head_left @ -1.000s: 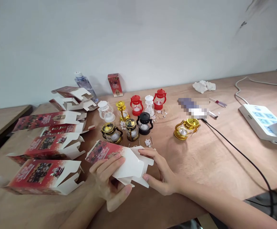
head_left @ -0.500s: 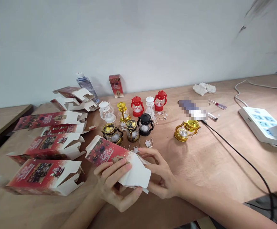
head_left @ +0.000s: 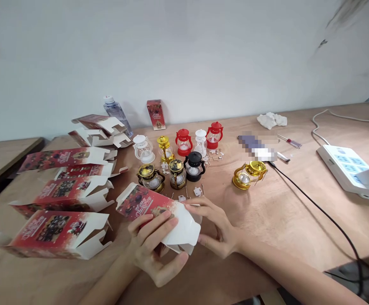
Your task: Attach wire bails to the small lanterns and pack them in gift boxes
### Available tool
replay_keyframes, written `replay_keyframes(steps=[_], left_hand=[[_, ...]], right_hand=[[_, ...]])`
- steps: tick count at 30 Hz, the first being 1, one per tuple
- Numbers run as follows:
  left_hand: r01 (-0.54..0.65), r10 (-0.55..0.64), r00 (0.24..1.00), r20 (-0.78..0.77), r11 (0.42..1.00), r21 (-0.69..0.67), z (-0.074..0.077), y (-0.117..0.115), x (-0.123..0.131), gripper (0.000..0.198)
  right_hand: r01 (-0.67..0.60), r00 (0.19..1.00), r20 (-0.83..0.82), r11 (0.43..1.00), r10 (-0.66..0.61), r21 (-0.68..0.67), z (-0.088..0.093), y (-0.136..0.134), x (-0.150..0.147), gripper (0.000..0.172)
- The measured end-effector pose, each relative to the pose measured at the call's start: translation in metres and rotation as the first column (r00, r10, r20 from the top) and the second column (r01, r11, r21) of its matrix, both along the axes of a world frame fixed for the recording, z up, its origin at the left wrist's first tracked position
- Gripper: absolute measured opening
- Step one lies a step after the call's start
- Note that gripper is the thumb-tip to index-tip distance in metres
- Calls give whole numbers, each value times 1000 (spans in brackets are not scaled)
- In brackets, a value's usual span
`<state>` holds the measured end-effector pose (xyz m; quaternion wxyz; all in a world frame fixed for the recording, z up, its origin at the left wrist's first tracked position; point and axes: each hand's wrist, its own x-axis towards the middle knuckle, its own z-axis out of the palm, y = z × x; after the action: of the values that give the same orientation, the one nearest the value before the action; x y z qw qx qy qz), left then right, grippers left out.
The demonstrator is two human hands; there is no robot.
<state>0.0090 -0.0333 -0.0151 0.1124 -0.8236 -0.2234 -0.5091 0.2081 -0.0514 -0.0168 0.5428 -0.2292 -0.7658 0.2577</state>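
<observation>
My left hand (head_left: 154, 245) is wrapped round a red and white cardboard box (head_left: 146, 207), held tilted just above the wooden table (head_left: 282, 212). My right hand (head_left: 217, 226) grips the box's white flap end (head_left: 184, 231), fingers curled over it. Just beyond the box stand several small toy lanterns: gold-topped ones (head_left: 151, 176), a black one (head_left: 194, 166), red ones (head_left: 183, 142) and white ones (head_left: 142, 149). A gold lantern (head_left: 247, 174) lies on its side to the right.
Several open red boxes (head_left: 57, 231) lie in a row at the left. A water bottle (head_left: 116, 112) and an upright red box (head_left: 156, 114) stand by the wall. A white power strip (head_left: 352, 167), black cable (head_left: 317, 207), screwdriver (head_left: 290, 142) and crumpled tissue (head_left: 271, 119) are at the right.
The box's white flaps, spread open a second ago, are now folded in against its end. My right hand's fingers have curled over that end. The box has tilted slightly.
</observation>
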Motion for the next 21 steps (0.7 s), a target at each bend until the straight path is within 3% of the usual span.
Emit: replay_keyframes(steps=[3,6,11,16,21], left_hand=[[94,-97,994,43,993,66,2,1,3,16],[107,-108,993,49,994,23,2,0,7,16],[160,-145,982,-117,979,126,-2,-2,6,36],[182,-157,978,-138,965,188,-4,1,2,33],[237,-216,965,-146,961,145,0,3,3,26]], right_hand=[[105,993,-56,994,-105,1,-4,-1,-6,50],[225,970,-93,974,-225,-19,-8,-2,-11,36],[355,927,-152,932,-342,67,-10,-4,-13,25],[320,947,-73,930,-312,179,-5,-5,-8,24],[323,941,-141,941,-307,103,-4,-5,-8,22]])
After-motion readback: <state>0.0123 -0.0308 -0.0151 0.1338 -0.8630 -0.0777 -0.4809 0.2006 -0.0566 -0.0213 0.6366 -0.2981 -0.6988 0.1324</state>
